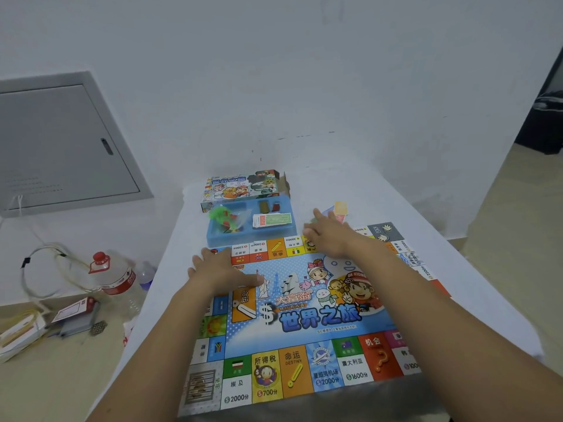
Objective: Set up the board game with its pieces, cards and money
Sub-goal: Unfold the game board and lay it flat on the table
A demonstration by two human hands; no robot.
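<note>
Colourful paper game board point(304, 315) lay flat on the white surface point(457, 239); your left hand point(219, 269) and right hand point(329, 236) pressed it, fingers straight. Sliding risked nudging the blue plastic tray point(213, 237).

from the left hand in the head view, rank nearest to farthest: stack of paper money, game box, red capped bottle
Measured from the left hand, which lies flat on the board's far left part:
1. Stack of paper money, in the blue tray just beyond the hand, to its right.
2. Game box, behind the tray, near the wall.
3. Red capped bottle, off the table to the left.
</note>
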